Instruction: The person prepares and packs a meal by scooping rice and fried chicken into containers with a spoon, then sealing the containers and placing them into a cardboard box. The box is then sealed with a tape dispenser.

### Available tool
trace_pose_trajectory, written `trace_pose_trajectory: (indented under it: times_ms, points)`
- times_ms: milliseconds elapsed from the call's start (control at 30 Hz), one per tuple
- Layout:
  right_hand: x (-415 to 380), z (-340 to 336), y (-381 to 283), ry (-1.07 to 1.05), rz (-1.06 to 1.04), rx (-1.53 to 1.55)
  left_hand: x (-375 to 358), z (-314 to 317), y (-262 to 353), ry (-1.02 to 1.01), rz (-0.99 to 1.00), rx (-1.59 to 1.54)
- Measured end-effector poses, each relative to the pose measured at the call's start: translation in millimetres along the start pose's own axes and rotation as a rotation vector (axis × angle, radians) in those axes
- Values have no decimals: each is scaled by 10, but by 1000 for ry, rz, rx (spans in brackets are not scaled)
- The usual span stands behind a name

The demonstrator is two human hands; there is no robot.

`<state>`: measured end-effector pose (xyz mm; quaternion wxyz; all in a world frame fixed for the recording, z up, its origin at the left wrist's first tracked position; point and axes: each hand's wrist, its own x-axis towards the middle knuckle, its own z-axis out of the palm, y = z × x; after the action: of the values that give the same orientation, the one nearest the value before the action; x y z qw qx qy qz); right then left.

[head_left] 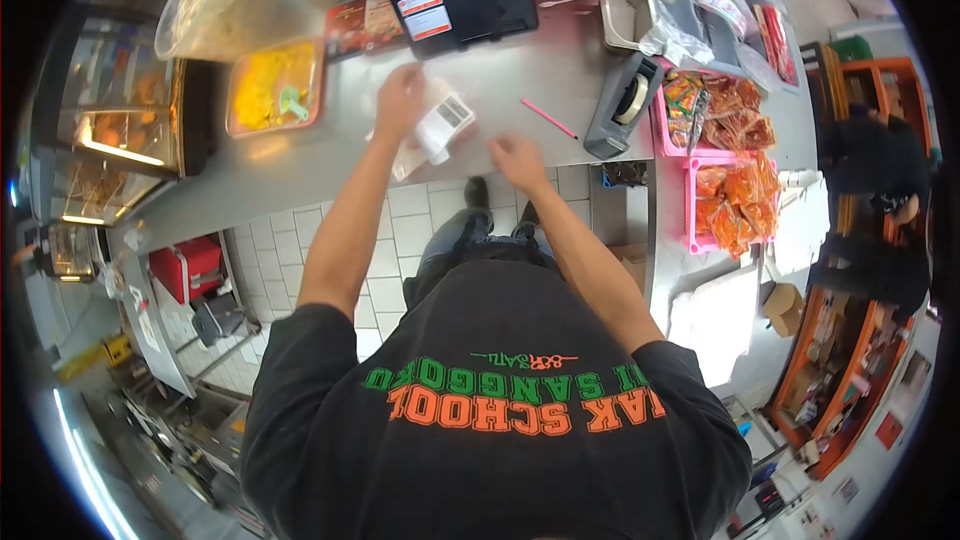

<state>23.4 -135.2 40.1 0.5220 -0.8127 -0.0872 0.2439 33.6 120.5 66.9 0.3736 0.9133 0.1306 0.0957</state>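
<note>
My left hand [402, 98] is over the steel counter, its fingers curled together at the upper left edge of a clear plastic package; what they hold is too small to tell. The package bears a white label with a dark printed block [446, 123] and lies near the counter's front edge. To its right, my right hand [517, 158] hovers by the edge, fingers curled and blurred, apart from the package. A pink stick [549, 119] lies on the counter beyond my right hand.
A tape dispenser [624, 107] stands to the right, beside pink baskets [692, 202] of orange packets. A tray of yellow food [275, 87] sits at left, a black tablet [468, 6] at the back. Two people [868, 155] are at far right.
</note>
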Motion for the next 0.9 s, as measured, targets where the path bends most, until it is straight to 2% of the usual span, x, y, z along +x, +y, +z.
trace_pose_trajectory:
  times_ms: [33, 133, 167, 200, 233, 300, 333, 367, 400, 433, 500, 533, 567, 600, 667, 733, 767, 800, 833, 900]
  points:
    - [-87, -110, 35, 19, 3, 8, -142, -46, 204, 103, -22, -115]
    - [-513, -331, 257, 134, 87, 113, -771, -28, 570, -10, -27, -185]
    - [-630, -406, 268, 182, 100, 254, -957, -26, 650, -32, -33, -175]
    - [-684, -511, 254, 237, 100, 392, -1120, -13, 675, 7, -106, -275]
    - [-748, -618, 246, 251, 104, 389, -1263, -17, 682, 43, -178, -376]
    - [-877, -810, 219, 399, 40, 465, -1449, -205, 662, 65, -296, -294]
    - [-889, -901, 194, 404, 44, 468, -1523, -301, 510, 61, -242, -154]
    - [-869, -993, 164, 626, -50, 521, -1582, -382, 300, 60, -187, -13]
    - [-839, -1073, 163, 844, -146, 570, -1615, -476, 100, 59, -187, -6]
    - [-801, -1177, 204, 842, -145, 577, -1643, -566, -95, -12, -202, 112]
    - [-714, -1417, 331, 832, 36, 333, -1684, -571, -255, -85, -215, 233]
    - [-676, -1483, 386, 829, 42, 333, -1720, -526, -287, 41, -183, 372]
    - [-597, -1546, 429, 691, 135, 293, -1688, -502, -205, 171, -145, 509]
    - [-484, -1617, 457, 554, 220, 254, -1639, -414, -109, 176, -139, 511]
    - [-337, -1667, 554, 544, 180, 146, -1464, -140, 691, 446, -69, 349]
    - [-327, -1736, 348, 400, 257, 200, -1335, 222, 1402, 117, -200, -110]
    - [-321, -1718, 352, 393, 251, 195, -1282, 478, 1603, -106, -154, -198]
    - [-310, -1691, 366, 404, 236, 363, -1209, 709, 1891, -333, -178, -248]
    - [-321, -1659, 369, 413, 224, 531, -1094, 1046, 1867, -677, -217, -573]
    - [-540, -1633, 182, 386, 200, 572, -840, 1602, 1960, -858, -533, -1029]
